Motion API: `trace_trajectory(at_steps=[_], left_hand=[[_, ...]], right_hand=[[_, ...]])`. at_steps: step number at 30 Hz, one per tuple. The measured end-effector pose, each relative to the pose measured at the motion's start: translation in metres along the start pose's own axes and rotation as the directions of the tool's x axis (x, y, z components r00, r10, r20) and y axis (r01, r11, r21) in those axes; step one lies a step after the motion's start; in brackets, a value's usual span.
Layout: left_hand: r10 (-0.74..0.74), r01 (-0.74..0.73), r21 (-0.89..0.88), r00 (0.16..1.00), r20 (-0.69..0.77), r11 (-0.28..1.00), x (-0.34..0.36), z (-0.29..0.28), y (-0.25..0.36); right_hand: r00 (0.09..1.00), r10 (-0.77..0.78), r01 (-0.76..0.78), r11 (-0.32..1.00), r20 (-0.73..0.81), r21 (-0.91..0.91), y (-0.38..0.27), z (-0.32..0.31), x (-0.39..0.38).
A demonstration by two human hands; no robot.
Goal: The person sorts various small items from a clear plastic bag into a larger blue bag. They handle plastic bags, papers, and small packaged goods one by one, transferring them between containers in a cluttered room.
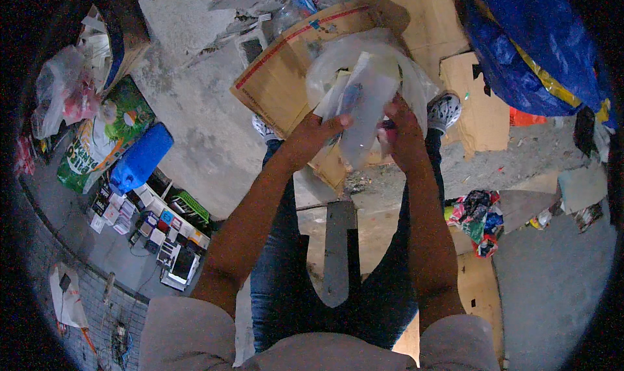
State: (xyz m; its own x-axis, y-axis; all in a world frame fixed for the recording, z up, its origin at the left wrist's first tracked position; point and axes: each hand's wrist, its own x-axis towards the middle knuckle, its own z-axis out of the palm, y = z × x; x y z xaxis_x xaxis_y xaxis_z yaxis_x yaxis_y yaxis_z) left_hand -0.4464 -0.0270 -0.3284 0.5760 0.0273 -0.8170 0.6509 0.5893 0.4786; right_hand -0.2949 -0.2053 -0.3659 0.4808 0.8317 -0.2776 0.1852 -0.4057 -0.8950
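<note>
In front of my knees, my left hand (pixel 316 139) grips the left side of a translucent plastic piece (pixel 370 107), perhaps a bag or sleeve, its thumb lying across the surface. Fingers of my right hand (pixel 406 133) are curled at its right edge, by a small dark-pink thing (pixel 387 132) that is too blurred to name. Pale, flat pieces like paper show beside the plastic at my left fingers. Right behind my hands lies a large, clear plastic bag (pixel 416 78), over a brown cardboard piece (pixel 286 68) with a red stripe.
Flattened cardboard (pixel 484 111) and a big blue sack (pixel 539 39) lie at the far right. A heap of crumpled wrappers (pixel 478 218) sits to my right. On the left are a green printed sack (pixel 107 133), a blue bundle (pixel 143 159) and several small boxes (pixel 156 225).
</note>
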Motion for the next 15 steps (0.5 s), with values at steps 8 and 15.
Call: trace_trajectory(at_steps=[8, 15], left_hand=[[-0.242, 0.217, -0.581, 0.97, 0.035, 0.785, -0.02, 0.0, 0.023], [-0.097, 0.146, -0.615, 0.989, 0.113, 0.775, -0.015, -0.011, 0.009]], right_hand=[[0.984, 0.152, -0.136, 0.979, 0.096, -0.155, 0.006, -0.017, -0.004], [0.745, 0.662, -0.661, 0.716, 0.084, 0.223, -0.006, -0.053, 0.0]])
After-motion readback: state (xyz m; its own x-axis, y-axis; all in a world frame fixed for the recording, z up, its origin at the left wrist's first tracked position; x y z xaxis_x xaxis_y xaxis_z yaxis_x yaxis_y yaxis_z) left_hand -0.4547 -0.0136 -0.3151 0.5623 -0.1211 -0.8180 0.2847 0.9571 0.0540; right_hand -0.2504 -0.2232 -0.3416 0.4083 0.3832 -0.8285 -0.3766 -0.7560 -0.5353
